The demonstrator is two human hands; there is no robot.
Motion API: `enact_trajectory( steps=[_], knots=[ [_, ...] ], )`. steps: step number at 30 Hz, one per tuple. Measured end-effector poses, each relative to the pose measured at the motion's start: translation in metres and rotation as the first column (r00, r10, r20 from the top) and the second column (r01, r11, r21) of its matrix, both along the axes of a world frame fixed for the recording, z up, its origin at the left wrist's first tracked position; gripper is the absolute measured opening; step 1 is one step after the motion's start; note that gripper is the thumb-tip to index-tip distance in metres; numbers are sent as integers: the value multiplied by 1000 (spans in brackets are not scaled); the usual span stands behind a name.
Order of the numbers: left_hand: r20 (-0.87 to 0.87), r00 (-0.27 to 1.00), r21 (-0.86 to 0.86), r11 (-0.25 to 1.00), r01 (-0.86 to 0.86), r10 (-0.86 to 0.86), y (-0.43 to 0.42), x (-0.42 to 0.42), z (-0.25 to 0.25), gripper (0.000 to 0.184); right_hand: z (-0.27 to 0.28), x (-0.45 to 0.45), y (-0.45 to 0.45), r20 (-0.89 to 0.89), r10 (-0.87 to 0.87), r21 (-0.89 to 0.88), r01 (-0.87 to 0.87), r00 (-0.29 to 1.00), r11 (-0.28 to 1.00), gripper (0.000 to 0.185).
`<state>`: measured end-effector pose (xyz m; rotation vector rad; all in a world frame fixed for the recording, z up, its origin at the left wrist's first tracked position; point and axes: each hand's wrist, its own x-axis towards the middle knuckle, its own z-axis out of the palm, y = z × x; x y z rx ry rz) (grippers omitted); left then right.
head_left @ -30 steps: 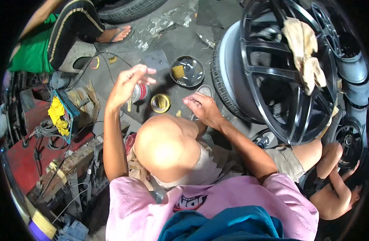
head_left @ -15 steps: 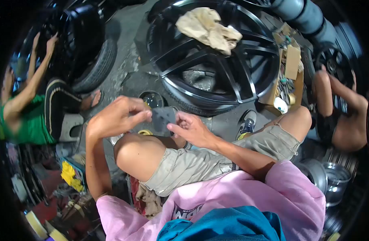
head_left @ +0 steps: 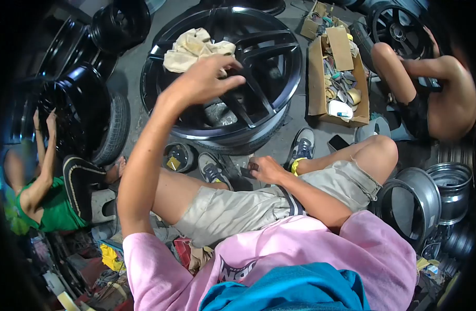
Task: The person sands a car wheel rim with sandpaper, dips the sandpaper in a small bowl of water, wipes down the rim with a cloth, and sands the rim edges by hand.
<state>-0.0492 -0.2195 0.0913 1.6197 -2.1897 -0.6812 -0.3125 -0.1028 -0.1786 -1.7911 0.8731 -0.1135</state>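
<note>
Reaching forward, my left hand (head_left: 209, 78) is open, thumb and fingers apart, over a large black alloy wheel (head_left: 256, 101). A crumpled beige cloth (head_left: 188, 49) lies on the wheel's spokes just beyond that hand; I cannot tell whether the fingers touch it. Low between my knees, my right hand (head_left: 268, 169) is closed, its fingers curled on a small dark grey sheet (head_left: 243, 168) that looks like sandpaper. The sheet is partly hidden and blends into the dark floor. A black bowl (head_left: 186, 158) with a yellow piece in it stands on the floor near my left shoe.
A cardboard box (head_left: 314, 78) of sanding scraps and tape stands right of the wheel. A phone (head_left: 341, 143) lies near my right knee. Silver rims (head_left: 417, 199) sit at the right. One person (head_left: 56, 202) works at left, another (head_left: 450, 98) at right, both beside wheels.
My left hand has let go of the grey sheet and moved forward over the wheel, near the cloth. My right hand has shifted slightly right and down. The view has turned.
</note>
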Motion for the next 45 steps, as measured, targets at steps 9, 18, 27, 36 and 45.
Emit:
enact_trajectory(
  steps=[9,18,27,36,45],
  knots=[
    [183,961,-136,963,234,-207,-20,-100,-52,42,-36,16,-9,108,23,-3,-23,994,1000,20],
    [370,915,-158,960,232,-161,-27,-121,-62,54,-45,19,-12,138,50,-61,-41,989,997,16],
    [239,953,-94,972,215,-188,100,-84,0,19,-64,39,8,174,298,-313,-235,938,920,19],
    [283,901,232,935,268,-329,226,-37,0,31,-68,111,21,-126,216,271,-176,968,946,23],
    [366,922,250,968,38,-131,215,-68,-20,42,-39,277,65,123,326,31,-331,938,943,38]
  ],
)
